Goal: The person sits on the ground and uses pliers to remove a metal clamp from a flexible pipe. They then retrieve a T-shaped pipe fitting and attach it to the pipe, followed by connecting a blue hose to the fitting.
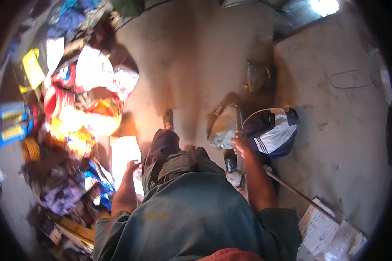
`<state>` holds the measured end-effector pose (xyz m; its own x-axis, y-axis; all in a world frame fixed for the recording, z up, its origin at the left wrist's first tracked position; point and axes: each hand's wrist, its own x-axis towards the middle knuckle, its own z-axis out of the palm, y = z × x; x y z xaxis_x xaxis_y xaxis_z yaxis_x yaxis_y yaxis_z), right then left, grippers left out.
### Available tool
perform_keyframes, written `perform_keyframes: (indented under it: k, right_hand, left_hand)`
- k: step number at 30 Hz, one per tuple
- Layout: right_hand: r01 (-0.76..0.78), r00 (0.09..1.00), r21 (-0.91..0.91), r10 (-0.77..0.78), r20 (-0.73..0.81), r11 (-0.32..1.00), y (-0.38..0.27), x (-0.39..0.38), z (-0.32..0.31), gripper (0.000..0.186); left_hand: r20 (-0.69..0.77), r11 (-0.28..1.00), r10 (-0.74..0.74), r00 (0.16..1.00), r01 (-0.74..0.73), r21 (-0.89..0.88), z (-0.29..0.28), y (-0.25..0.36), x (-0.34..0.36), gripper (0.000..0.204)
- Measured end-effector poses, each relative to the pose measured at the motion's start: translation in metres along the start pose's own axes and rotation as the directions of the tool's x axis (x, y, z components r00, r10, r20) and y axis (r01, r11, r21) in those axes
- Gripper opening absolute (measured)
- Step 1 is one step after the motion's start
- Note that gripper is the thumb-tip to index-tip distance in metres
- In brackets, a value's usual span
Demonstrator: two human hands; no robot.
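Observation:
My right hand point(239, 146) is closed around the lower end of a dark, tube-like rod point(238, 119), held upright in the view. Directly beside the rod lie a pale, dusty sack point(224, 129) and a navy and white striped bag point(274, 130). On the other side, my left hand point(134, 166) is at the edge of a bright white, flat-sided thing point(125, 150). Glare and the angle hide most of its fingers, so I cannot tell whether it grips that thing.
Colourful packets point(80, 141), a red tub point(56, 101) and a purple cloth point(63, 198) crowd the left side. A small bag point(258, 77) lies ahead on the concrete floor point(335, 130). A thin pole point(292, 189) slants toward printed sheets point(320, 228) at lower right.

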<state>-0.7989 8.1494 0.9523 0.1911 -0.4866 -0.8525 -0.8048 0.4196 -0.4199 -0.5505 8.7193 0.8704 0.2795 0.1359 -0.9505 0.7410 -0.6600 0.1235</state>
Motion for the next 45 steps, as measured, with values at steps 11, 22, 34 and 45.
perform_keyframes:
  k: [11, 22, 34, 45]
  right_hand:
    - [-0.422, 0.894, 0.264, 0.447, -0.039, 0.867, 0.025, 0.028, 0.013, 0.05]
    - [0.223, 0.941, 0.188, -0.16, -0.299, 0.957, -0.253, 0.245, -0.117, 0.042]
    - [0.461, 0.866, 0.828, -0.364, -0.342, 0.32, -0.669, 0.331, -0.301, 0.026]
    - [0.46, 0.874, 0.857, -0.288, -0.391, 0.233, -0.831, 0.43, -0.429, 0.041]
  left_hand:
    - [0.114, 0.916, 0.352, 0.929, -0.367, 0.163, 0.007, 0.388, 0.041, 0.044]
    - [0.24, 0.817, 0.457, 0.856, -0.511, 0.267, 0.184, 0.752, -0.027, 0.059]
    - [0.295, 0.701, 0.389, 0.872, -0.489, 0.52, 0.298, 1.061, 0.032, 0.058]
    - [0.721, 0.188, 0.49, 0.49, -0.867, 0.462, 0.547, 1.403, -0.069, 0.061]
